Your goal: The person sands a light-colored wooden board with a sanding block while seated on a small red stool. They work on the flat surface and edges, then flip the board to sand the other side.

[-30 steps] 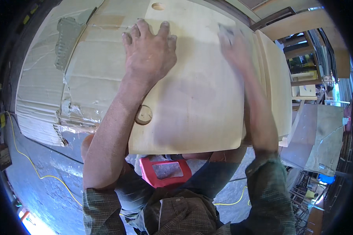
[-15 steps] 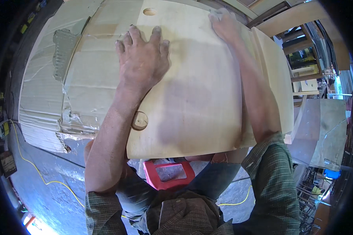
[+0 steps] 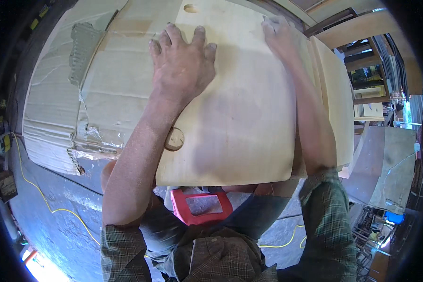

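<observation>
Nearest, a red plastic stool with a rectangular opening (image 3: pixel 207 219) shows between the person's thighs, and just beyond it the wooden panel (image 3: pixel 244 141) begins, its near edge running nearly straight across above the lap. The panel lies flat in front of the person; its right edge runs away beneath the right forearm, with a narrow dark strip between it and the pale board (image 3: pixel 336 101) to the right. Along the left edge sits 1 round recess (image 3: pixel 175 139), beside the left forearm.

The left hand (image 3: pixel 183 66), palm down with its 5 digits spread, straddles the panel's left edge. The right hand (image 3: pixel 281 35) is farther off near the upper right edge, fingers bent; whether it pinches anything I cannot tell. A broad stretch of wood separates the 2 hands. An oval hole (image 3: pixel 191 8) lies beyond the left hand.

The panel's face is pale and smooth, with a soft shadow. Torn, taped cardboard (image 3: pixel 108 80) spreads to the left, above a grey floor (image 3: pixel 51 235) crossed by a yellow cable (image 3: pixel 54 211). Wooden shelving (image 3: pixel 376 70) stands far right.

Against 1.0 s ago, the right hand is farther up the panel and less blurred; the left hand keeps its place.
</observation>
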{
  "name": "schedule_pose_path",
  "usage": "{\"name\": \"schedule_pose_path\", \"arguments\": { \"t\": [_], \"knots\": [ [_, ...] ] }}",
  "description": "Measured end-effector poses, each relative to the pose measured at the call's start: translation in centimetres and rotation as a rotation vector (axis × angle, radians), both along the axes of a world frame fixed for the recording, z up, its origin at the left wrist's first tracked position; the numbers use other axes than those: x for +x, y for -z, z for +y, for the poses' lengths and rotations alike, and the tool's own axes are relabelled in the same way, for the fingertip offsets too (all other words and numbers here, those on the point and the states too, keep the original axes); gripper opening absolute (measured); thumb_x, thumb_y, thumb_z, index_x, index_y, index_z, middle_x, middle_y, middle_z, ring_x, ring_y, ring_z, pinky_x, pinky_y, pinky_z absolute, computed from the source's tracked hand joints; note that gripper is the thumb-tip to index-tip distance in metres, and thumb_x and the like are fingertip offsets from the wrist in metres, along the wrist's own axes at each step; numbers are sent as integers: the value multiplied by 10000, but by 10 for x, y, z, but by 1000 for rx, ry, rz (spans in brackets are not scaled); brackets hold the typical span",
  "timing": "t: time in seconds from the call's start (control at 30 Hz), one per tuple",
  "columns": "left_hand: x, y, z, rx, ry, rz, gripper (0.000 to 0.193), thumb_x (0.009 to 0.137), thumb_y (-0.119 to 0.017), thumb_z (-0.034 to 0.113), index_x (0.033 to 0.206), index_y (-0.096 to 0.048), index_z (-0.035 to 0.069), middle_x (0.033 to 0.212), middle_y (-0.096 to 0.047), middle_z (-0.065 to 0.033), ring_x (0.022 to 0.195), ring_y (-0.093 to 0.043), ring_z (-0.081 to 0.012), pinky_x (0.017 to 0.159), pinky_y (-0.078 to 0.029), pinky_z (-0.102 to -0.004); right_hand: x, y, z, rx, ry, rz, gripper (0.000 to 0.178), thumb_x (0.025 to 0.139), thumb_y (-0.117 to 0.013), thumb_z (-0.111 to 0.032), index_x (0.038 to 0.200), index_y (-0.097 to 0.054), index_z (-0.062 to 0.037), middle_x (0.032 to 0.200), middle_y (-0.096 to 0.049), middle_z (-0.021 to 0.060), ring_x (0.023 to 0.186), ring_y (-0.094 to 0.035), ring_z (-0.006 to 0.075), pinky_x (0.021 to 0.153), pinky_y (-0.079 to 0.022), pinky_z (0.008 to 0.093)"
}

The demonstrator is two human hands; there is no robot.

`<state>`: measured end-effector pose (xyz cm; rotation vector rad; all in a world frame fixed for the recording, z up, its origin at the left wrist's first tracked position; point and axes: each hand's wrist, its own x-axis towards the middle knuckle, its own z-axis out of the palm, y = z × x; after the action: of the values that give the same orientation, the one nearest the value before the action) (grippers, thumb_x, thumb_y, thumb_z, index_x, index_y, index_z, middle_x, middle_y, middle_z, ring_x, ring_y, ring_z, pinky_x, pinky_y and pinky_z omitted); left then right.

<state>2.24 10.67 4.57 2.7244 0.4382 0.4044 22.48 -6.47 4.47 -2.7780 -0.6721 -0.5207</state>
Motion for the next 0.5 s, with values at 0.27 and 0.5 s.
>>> {"name": "schedule_pose_path", "arguments": {
  "t": [0.27, 0.5],
  "knots": [
    [-1, 6, 1, 20, -21, -49, 501, 964, -405, 371, 1363, -430, 69, 1364, -320, -370, 1312, -306, -481, 1089, -207, -587, -51, 1, -28, 5, -66, 32, 389, 869, -569, -356, 1158, -579, -95, 1081, -621, 171, 1116, -553, 308, 915, -406, 487],
    [0, 6, -3, 29, -27, -37, 504, 968, -402, 372, 1369, -428, 68, 1367, -317, -372, 1311, -315, -474, 1093, -211, -580, -41, 2, -24, -79, -118, -53, 367, 862, -582, -327, 1151, -582, -101, 1113, -603, 162, 1091, -556, 338, 916, -412, 482]
  ]
}}
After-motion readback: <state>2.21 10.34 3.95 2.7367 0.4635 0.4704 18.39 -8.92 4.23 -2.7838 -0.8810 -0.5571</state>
